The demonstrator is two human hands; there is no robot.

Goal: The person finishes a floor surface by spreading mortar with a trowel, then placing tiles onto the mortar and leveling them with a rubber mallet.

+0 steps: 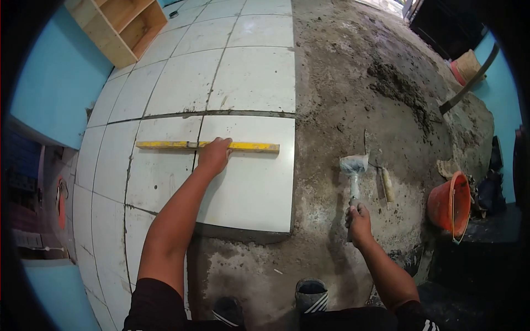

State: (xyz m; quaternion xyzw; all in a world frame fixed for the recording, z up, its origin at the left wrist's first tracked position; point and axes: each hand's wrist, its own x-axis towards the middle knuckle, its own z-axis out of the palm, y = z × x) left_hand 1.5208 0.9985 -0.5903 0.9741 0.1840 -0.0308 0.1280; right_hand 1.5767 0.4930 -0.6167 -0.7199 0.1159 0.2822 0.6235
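Your left grip [214, 156] was narrowed on the yellow spirit level [254, 147] near its middle, where the level lay across the white floor tile [248, 193] and the older-looking tile [157, 176] beside it. Your right grip [360, 223] was wrapped around the handle of the mallet [354, 165], its head pointing away from you over the rough floor [326, 99]. Just right of the mallet lay a trowel [387, 185]; farther right sat an orange bucket [440, 203]. A wooden shelf unit [105, 27] stood far left.
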